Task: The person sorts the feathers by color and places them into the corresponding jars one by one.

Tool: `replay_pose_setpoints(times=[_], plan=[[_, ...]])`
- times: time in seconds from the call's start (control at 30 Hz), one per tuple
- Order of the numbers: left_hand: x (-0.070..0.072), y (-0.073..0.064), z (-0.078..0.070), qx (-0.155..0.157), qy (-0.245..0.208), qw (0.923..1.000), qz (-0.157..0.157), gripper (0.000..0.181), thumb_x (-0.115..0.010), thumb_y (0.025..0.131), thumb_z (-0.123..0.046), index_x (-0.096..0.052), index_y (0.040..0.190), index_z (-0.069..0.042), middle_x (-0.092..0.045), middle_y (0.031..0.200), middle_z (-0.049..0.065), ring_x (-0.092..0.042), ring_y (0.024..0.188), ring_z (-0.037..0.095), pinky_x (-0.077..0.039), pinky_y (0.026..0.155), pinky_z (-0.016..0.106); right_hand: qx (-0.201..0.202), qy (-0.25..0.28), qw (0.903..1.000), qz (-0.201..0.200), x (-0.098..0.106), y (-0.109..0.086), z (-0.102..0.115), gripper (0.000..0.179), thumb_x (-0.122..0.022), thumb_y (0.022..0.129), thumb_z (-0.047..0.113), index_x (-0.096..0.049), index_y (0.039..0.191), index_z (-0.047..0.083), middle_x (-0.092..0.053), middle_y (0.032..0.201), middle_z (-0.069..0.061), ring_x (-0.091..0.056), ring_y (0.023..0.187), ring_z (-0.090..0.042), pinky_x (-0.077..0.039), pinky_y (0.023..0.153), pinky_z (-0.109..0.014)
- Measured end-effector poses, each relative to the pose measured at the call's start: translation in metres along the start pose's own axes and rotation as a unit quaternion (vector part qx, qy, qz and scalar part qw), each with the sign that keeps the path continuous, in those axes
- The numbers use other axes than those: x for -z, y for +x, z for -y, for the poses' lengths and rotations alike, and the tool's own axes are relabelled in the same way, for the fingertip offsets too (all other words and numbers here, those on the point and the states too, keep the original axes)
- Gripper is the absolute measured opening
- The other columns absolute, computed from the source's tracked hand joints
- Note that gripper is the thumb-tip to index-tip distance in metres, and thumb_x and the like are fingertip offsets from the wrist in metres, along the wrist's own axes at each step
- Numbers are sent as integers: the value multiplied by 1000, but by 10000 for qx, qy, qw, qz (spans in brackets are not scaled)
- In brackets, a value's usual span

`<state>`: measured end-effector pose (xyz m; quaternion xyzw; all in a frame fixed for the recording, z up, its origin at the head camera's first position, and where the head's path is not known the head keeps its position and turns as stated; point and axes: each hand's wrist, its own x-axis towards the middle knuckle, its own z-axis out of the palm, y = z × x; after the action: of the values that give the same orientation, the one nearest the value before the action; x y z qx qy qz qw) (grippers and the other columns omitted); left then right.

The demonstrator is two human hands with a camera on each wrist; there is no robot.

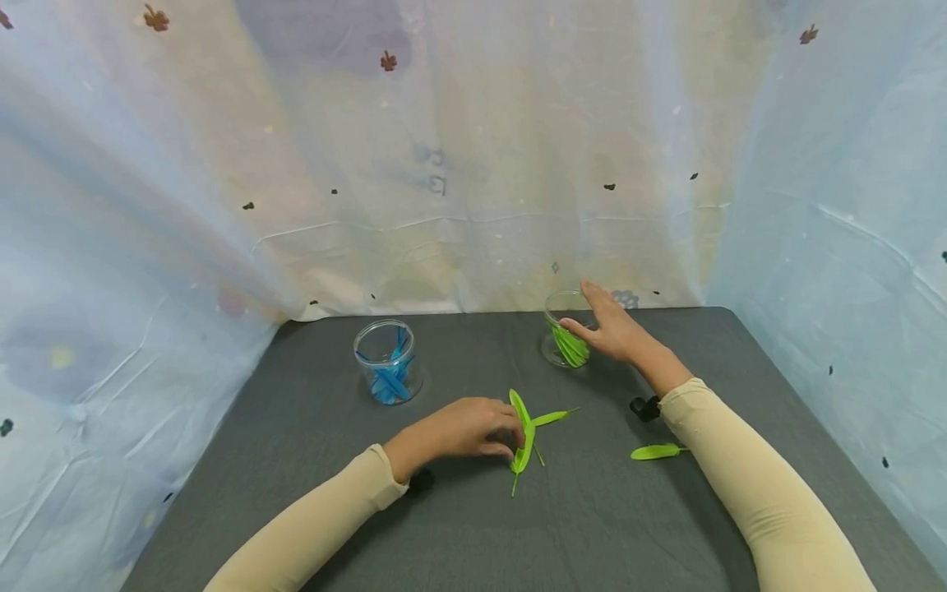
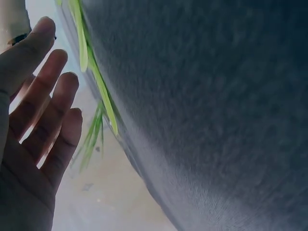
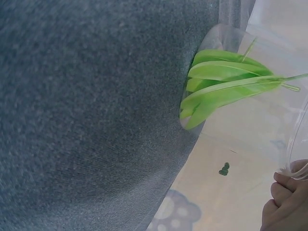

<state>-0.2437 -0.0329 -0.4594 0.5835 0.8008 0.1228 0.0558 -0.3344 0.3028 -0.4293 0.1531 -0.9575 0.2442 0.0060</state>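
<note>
My left hand (image 1: pixel 473 426) is low over the table beside several bright green feathers (image 1: pixel 524 436) that lie crossed. Its fingers are loosely bent, and in the left wrist view the fingers (image 2: pixel 50 106) hold nothing, with a feather (image 2: pixel 103 94) beyond them. At the back, my right hand (image 1: pixel 617 333) holds a clear glass jar (image 1: pixel 551 358) near the rim, thumb on the near side and fingers on the far side. Green feathers (image 3: pixel 226 84) stand bunched inside that jar, quills up. The right wrist view shows fingertips (image 3: pixel 284 178) against the rim.
A second clear jar (image 1: pixel 385 325) with blue feathers (image 1: pixel 392 380) stands at the back left. One more green feather (image 1: pixel 654 452) lies near the right forearm. The dark grey table (image 1: pixel 473 526) ends at a patterned curtain (image 1: pixel 473 164) behind and on both sides.
</note>
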Motion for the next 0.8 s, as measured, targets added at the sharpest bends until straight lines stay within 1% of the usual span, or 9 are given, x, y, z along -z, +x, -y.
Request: replay_pose_setpoints(times=[0.17, 0.37, 0.67, 0.8], plan=[[-2, -1, -9, -241, 302, 9990, 206, 19, -81, 98, -34, -78, 116, -27, -72, 122, -11, -66, 111, 3, -55, 97, 21, 17, -17, 10000, 4, 0, 2, 0, 104, -52, 106, 69, -3, 174, 7, -2, 180, -20, -2, 164, -48, -9, 129, -72], [-3, 1, -21, -452, 730, 9959, 281, 17, -82, 96, -34, -79, 113, -29, -72, 121, -12, -66, 109, 4, -55, 95, 20, 19, -29, 10000, 3, 1, 1, 0, 104, -52, 106, 69, -3, 174, 6, -2, 180, -20, -1, 164, -48, -9, 129, -72], [-5, 6, -30, -499, 1249, 9890, 615, 13, -82, 95, -36, -77, 106, -34, -68, 113, -16, -63, 108, 1, -53, 91, 19, 32, -6, 10000, 6, 0, 2, -2, 105, -52, 106, 69, -3, 174, 6, -2, 180, -20, -1, 164, -48, -9, 129, -73], [-6, 9, -33, -558, 1577, 9839, 632, 10, -83, 94, -36, -77, 102, -35, -68, 114, -16, -63, 110, 1, -52, 88, 18, 30, -5, 10000, 2, 0, 2, -1, 105, -52, 106, 69, -3, 174, 6, -2, 180, -20, -1, 164, -47, -9, 129, -72]])
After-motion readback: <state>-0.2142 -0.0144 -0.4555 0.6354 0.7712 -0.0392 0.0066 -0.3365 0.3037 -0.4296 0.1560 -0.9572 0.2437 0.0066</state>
